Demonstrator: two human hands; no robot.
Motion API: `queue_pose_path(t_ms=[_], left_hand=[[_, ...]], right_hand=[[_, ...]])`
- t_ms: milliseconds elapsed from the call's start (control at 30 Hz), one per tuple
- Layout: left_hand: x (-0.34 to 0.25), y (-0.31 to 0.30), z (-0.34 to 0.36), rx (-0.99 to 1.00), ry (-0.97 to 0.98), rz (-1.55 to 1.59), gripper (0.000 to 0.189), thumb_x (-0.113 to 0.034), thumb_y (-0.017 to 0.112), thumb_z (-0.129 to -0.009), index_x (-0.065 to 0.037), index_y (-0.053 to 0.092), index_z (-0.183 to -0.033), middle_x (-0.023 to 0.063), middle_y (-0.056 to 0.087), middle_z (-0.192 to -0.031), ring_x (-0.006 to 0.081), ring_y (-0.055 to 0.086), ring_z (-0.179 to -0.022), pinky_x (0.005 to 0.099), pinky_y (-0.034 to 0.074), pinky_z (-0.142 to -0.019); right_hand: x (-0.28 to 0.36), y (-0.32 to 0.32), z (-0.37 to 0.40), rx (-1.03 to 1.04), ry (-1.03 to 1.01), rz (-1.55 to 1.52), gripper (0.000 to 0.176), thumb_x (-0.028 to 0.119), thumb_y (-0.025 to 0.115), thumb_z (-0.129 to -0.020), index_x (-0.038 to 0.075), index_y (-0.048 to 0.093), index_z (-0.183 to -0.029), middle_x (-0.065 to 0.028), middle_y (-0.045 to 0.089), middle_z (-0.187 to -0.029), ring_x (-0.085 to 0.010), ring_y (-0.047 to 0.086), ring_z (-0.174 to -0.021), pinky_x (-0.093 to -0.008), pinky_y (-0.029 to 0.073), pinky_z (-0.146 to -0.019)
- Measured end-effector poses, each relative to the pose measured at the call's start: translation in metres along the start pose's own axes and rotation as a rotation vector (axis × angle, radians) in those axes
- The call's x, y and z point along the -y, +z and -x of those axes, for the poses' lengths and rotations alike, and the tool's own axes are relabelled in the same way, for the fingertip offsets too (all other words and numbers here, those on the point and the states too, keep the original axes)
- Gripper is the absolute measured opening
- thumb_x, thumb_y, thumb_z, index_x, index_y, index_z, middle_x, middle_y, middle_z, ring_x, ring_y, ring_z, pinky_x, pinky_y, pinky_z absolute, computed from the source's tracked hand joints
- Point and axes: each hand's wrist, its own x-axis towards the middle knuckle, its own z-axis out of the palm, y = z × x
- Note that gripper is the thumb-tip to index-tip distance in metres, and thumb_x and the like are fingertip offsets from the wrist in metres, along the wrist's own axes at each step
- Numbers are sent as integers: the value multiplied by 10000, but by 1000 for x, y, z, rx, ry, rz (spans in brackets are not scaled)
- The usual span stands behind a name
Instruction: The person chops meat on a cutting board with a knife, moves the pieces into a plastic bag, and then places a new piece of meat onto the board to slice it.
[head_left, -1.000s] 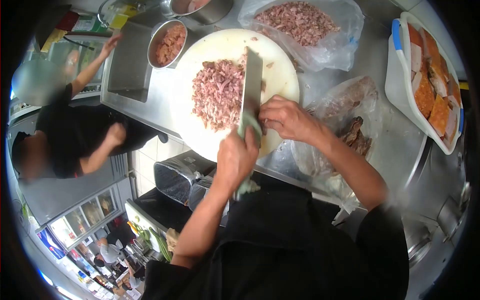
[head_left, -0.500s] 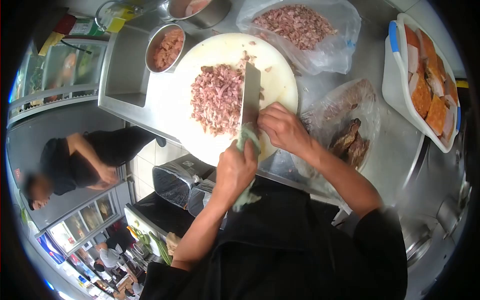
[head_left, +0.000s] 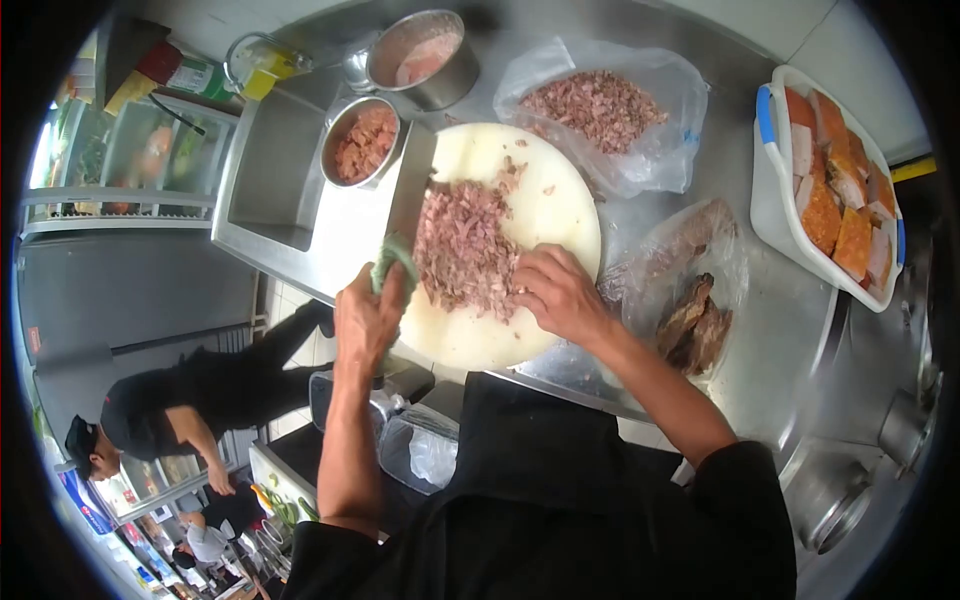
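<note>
My left hand (head_left: pixel 368 318) is closed round the handle end of a cleaver (head_left: pixel 413 185), with a green cloth (head_left: pixel 395 262) wrapped there. The broad blade stands at the left side of a pile of chopped meat (head_left: pixel 465 245) on a round white cutting board (head_left: pixel 555 190). My right hand (head_left: pixel 562 293) is at the pile's right edge, its fingers bent and somewhat apart, fingertips touching the meat. Nothing shows gripped in it.
Beyond the board are metal pots of meat (head_left: pixel 362 145) and pinkish contents (head_left: pixel 425 60), and a bag of chopped meat (head_left: pixel 600 110). Right are bagged dark meat pieces (head_left: pixel 695 325) and a white tub (head_left: pixel 775 200) of meat slabs. A sink (head_left: pixel 275 195) lies left; a person (head_left: pixel 170 395) stands beyond.
The cleaver in my left hand has moved from the pile's right side to its left. My right hand has come to the meat's right edge. The other person has shifted and bent forward.
</note>
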Motion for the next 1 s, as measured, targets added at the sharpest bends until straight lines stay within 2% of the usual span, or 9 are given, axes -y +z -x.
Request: queue_pose_path(t_ms=[100, 200, 333, 400, 533, 767, 833, 933, 1000], left_hand=[[52, 2, -24, -102, 126, -196, 326, -380, 603, -955, -60, 664, -936, 261, 678, -740, 467, 666, -741, 525, 524, -676], [74, 12, -38, -139, 187, -368, 301, -376, 608, -952, -77, 643, -954, 220, 674, -690, 456, 662, -662, 528, 533, -643], [84, 29, -31, -103, 379, -412, 232, -306, 653, -923, -86, 618, -989, 206, 647, -612, 417, 664, -588, 519, 535, -569], [83, 28, -20, -21, 443, -404, 229, -292, 668, -913, -83, 615, -993, 192, 645, -600, 411, 664, -579, 506, 532, -554], [90, 11, -12, -56, 465, -319, 227, -304, 685, -905, -88, 618, -928, 177, 623, -562, 391, 658, -558, 492, 522, -539], [108, -9, 6, -86, 477, -183, 251, -304, 678, -918, -82, 592, -838, 176, 608, -543, 407, 639, -552, 488, 498, -526], [112, -12, 13, -98, 421, -121, 273, -310, 665, -932, -73, 586, -821, 200, 603, -545, 439, 627, -561, 513, 493, -537], [126, -6, 20, -115, 362, -16, 288, -311, 653, -941, -69, 581, -803, 220, 597, -548, 450, 624, -563, 534, 493, -551], [127, -4, 25, -132, 374, 1, 304, -314, 645, -946, -62, 581, -790, 239, 588, -551, 469, 616, -569, 549, 491, -561]], right_hand=[[-17, -2, -28, -69, -10, -49, 372, 330, 788, -778, 34, 695, -985, -186, 639, -1217, -347, 555, -1228, -464, 426, -1092], [-45, -7, -74, -107, 70, 92, 582, 446, 651, -901, 7, 605, -1280, -212, 563, -1388, -372, 466, -1356, -474, 349, -1167], [-73, 13, -96, -122, 62, 426, 644, 444, 569, -964, -12, 501, -1413, -231, 498, -1467, -388, 411, -1409, -470, 310, -1193], [-55, 19, -85, 185, 178, 28, 633, 419, 519, -998, -34, 470, -1437, -262, 462, -1490, -399, 360, -1444, -470, 268, -1213], [-5, 26, -50, -11, 301, -208, 458, 264, 523, -1011, -31, 552, -1360, -260, 525, -1420, -405, 458, -1363, -447, 351, -1155], [21, 29, -52, -222, 232, -15, 339, 141, 605, -931, -2, 655, -1234, -222, 646, -1252, -379, 571, -1217, -439, 448, -1046], [21, 30, -76, -247, 406, 59, 292, 139, 635, -898, 5, 696, -1150, -189, 684, -1167, -359, 607, -1142, -440, 481, -995], [20, 39, -127, -206, 414, 209, 288, 166, 675, -858, 8, 716, -1095, -183, 687, -1136, -351, 615, -1118, -443, 496, -973], [21, 50, -159, 51, 579, 433, 346, 212, 720, -814, 4, 716, -1090, -200, 686, -1116, -356, 633, -1111, -441, 510, -975]])
